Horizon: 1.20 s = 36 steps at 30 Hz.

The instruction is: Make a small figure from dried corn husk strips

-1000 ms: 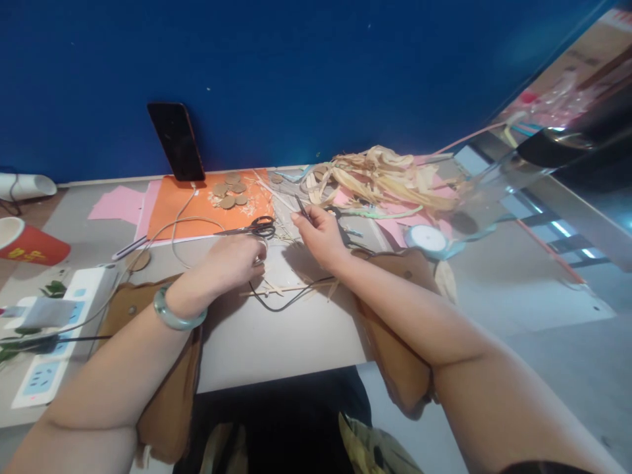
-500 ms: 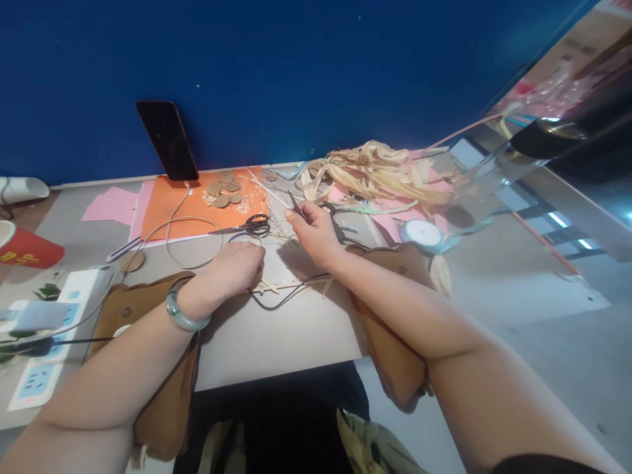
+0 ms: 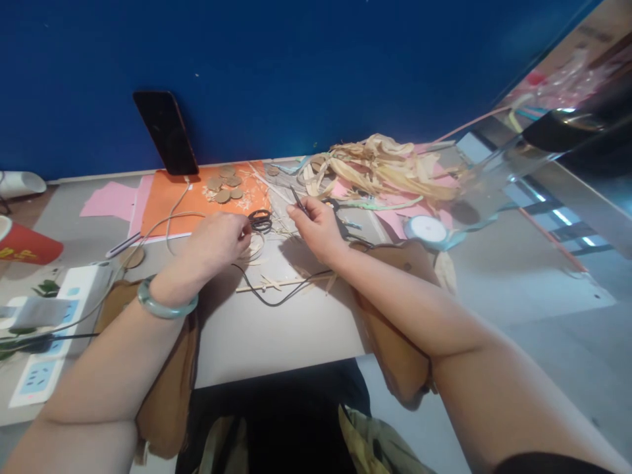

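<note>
My left hand point(image 3: 214, 240), with a green bangle point(image 3: 165, 306) on the wrist, lies curled over the blades of the black scissors point(image 3: 260, 220). Only their handles show past my fingertips. A pale looped strip point(image 3: 255, 250) lies just under those fingers. My right hand point(image 3: 320, 229) pinches a thin dark pointed tool point(image 3: 297, 199) that sticks up and to the left. A thin stick point(image 3: 281, 284) and a black wire point(image 3: 276, 299) lie on the white table point(image 3: 276, 336) between my forearms.
A phone point(image 3: 165, 131) leans on the blue wall above orange paper point(image 3: 192, 204) with brown discs point(image 3: 224, 187). Dried husk strips point(image 3: 382, 172) pile at the back right, beside a tape roll point(image 3: 425, 230). A red cup point(image 3: 27, 245) and power strip point(image 3: 42, 342) sit left.
My left hand has moved up and to the left, from the table by the stick onto the scissors. My right hand has stayed put with the thin tool.
</note>
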Available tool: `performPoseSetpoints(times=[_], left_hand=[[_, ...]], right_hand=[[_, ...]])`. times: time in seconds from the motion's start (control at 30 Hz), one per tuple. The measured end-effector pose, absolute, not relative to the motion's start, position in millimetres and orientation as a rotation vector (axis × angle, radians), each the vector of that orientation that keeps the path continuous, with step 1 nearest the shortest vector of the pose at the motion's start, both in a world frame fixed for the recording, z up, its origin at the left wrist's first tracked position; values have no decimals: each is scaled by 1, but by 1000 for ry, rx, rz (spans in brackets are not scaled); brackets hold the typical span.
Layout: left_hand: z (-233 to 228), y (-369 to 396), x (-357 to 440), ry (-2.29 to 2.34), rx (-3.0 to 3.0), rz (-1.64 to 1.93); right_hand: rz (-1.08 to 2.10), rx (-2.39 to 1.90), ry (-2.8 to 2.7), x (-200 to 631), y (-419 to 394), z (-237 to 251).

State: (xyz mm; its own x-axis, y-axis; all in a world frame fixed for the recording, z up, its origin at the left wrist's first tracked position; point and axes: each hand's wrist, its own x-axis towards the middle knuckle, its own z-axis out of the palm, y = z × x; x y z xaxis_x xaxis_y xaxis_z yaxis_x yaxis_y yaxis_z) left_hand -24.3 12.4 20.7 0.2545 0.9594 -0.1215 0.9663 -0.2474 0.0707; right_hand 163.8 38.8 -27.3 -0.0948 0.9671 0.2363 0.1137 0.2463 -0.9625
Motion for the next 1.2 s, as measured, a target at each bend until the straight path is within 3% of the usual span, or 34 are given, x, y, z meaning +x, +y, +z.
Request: performPoseSetpoints(times=[0.37, 0.8, 1.07, 1.2], left_hand=[[9, -3, -11, 1050, 2540, -212], [-2, -6, -5, 1007, 2630, -310], [15, 16, -34, 1577, 2543, -220], [14, 11, -26, 1520, 2622, -206]], right_hand=[[1028, -1087, -1461, 164, 42, -33], [997, -1060, -1456, 163, 39, -27], [978, -1023, -1487, 164, 38, -25], [1006, -1034, -1478, 163, 37, -27]])
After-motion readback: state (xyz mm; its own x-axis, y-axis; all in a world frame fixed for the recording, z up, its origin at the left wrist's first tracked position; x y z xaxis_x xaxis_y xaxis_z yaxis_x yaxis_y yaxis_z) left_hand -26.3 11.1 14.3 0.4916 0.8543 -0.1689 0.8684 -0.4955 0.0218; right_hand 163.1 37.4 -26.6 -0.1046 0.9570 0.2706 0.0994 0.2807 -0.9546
